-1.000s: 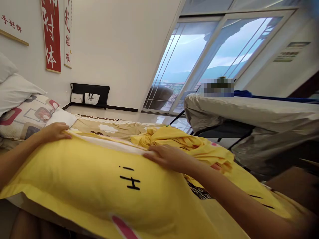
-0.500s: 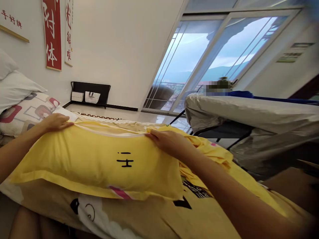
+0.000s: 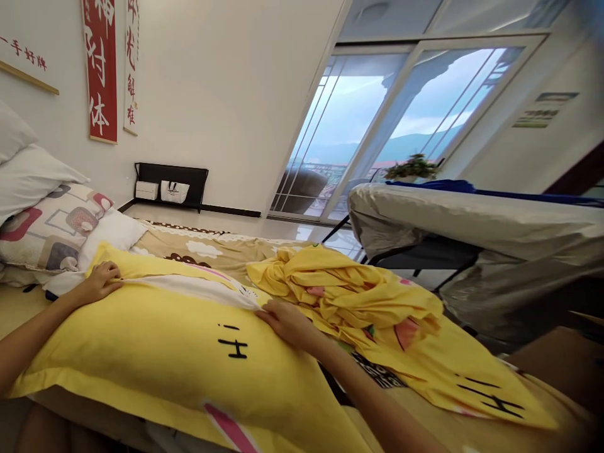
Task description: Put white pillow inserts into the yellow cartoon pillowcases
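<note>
A yellow pillowcase [image 3: 155, 340] printed with "Hi" lies across the bed in front of me, plump with a white pillow [image 3: 189, 289] inside. That pillow shows through a long slit in the case's upper side. My left hand [image 3: 100, 282] is closed on the slit's edge near the left end. Toward the right end, my right hand [image 3: 289, 322] pinches the same edge between thumb and fingers. Past the right hand lies a crumpled yellow cloth [image 3: 349, 283], also printed with "Hi" at its near corner.
A patterned pillow [image 3: 47, 229] and white pillows [image 3: 38, 176] are piled at the left. The bed has a tan sheet [image 3: 165, 242]. A covered table [image 3: 472, 207] with a potted plant [image 3: 413, 167] and a dark chair [image 3: 425, 251] stand at the right. A cardboard box [image 3: 557, 362] sits low right.
The pillowcase has come down and nearer, now lying flatter with its slit facing up and white pillow exposed. Both hands have lowered, still gripping the edge. More of the crumpled cloth shows.
</note>
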`<state>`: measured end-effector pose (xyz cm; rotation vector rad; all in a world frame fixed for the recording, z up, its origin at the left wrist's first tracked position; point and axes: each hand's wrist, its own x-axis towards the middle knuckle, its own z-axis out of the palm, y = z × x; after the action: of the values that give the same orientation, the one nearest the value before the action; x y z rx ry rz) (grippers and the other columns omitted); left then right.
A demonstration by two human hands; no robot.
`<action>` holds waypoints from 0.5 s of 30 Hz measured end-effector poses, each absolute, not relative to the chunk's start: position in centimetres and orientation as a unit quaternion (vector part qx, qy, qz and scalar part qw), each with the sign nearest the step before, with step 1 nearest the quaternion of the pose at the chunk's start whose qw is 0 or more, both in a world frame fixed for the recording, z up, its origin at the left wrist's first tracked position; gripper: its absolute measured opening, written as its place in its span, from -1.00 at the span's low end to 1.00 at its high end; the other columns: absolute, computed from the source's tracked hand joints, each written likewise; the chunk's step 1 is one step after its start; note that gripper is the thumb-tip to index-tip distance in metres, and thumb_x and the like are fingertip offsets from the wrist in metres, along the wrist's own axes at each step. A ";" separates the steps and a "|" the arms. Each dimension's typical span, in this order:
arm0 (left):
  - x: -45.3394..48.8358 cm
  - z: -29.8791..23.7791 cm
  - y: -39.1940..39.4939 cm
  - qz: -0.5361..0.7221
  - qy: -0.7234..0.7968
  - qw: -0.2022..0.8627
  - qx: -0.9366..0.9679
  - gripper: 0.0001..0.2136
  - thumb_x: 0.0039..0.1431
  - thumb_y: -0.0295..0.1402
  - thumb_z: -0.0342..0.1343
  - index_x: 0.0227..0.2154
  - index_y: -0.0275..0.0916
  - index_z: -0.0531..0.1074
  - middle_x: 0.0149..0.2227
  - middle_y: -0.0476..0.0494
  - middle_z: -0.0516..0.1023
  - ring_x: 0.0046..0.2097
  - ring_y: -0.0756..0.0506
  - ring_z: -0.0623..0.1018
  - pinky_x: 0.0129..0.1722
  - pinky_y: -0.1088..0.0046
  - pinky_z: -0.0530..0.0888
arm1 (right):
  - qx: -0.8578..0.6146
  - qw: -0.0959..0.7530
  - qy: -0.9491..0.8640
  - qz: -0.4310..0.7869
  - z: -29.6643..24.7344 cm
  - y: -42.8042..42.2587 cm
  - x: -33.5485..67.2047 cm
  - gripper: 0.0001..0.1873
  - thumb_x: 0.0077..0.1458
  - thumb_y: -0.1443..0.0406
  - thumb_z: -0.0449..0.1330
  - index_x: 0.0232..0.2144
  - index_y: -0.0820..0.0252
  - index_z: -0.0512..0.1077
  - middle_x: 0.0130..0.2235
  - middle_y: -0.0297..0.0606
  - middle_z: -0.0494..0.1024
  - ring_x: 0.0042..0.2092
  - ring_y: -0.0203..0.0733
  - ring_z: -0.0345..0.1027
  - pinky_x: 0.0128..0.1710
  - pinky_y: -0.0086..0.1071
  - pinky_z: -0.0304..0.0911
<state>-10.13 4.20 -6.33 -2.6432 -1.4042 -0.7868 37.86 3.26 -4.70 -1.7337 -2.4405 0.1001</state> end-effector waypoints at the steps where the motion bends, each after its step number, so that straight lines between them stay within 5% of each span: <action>1: -10.4 -6.7 4.4 -0.271 -0.468 0.013 -0.841 -0.72 0.21 -0.15 -0.09 -0.45 -0.23 0.33 -0.31 -0.11 0.42 -0.21 -0.10 0.39 -0.15 0.38 0.29 | -0.574 0.094 -0.813 -0.002 -5.1 3.4 37.0 -0.56 0.17 0.15 -0.14 -0.49 0.20 0.46 -0.32 -0.05 0.51 -0.26 -0.09 0.36 -0.23 -0.29 0.20; 5: -10.0 -3.9 4.3 -0.406 -0.531 0.002 -0.743 -0.67 0.23 -0.15 -0.13 -0.59 -0.22 0.15 -0.61 0.07 0.21 -0.50 0.02 0.26 -0.46 0.52 0.20 | -0.570 0.290 -0.760 -0.116 -3.7 3.7 34.6 -0.65 0.15 0.18 -0.09 -0.54 0.17 0.36 -0.29 -0.09 0.48 -0.19 -0.07 0.31 -0.17 -0.25 0.14; 10: -7.9 5.1 3.2 -0.599 -0.472 0.066 -0.644 -0.70 0.20 -0.16 -0.06 -0.56 -0.22 0.16 -0.62 0.12 0.04 -0.55 0.06 0.14 -0.53 0.55 0.12 | -0.579 0.498 -0.638 -0.098 2.7 3.1 36.0 -0.55 0.17 -0.01 -0.17 -0.61 0.10 0.12 -0.61 -0.34 0.25 -0.50 -0.24 0.14 -0.45 -0.37 0.05; 13: -7.8 5.9 3.3 -0.539 -0.457 0.079 -0.703 -0.71 0.19 -0.17 -0.05 -0.56 -0.22 0.20 -0.64 0.11 0.10 -0.56 0.06 0.18 -0.53 0.55 0.15 | -0.598 0.478 -0.619 -0.179 3.1 2.6 37.4 -0.54 0.18 -0.02 -0.19 -0.54 0.11 0.23 -0.59 -0.31 0.30 -0.48 -0.19 0.20 -0.40 -0.33 0.07; 15: -8.0 3.2 3.5 -0.401 -0.488 0.038 -0.774 -0.73 0.20 -0.16 -0.07 -0.51 -0.22 0.28 -0.62 0.07 0.26 -0.52 0.03 0.30 -0.48 0.54 0.21 | -0.625 0.369 -0.675 -0.132 0.7 2.2 37.7 -0.50 0.21 0.00 -0.24 -0.28 0.15 0.37 -0.47 -0.20 0.46 -0.37 -0.08 0.34 -0.33 -0.27 0.16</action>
<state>-7.96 3.47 3.17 -2.3749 -1.4970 -1.2315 37.72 2.23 0.71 -1.6042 -1.7336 -0.3390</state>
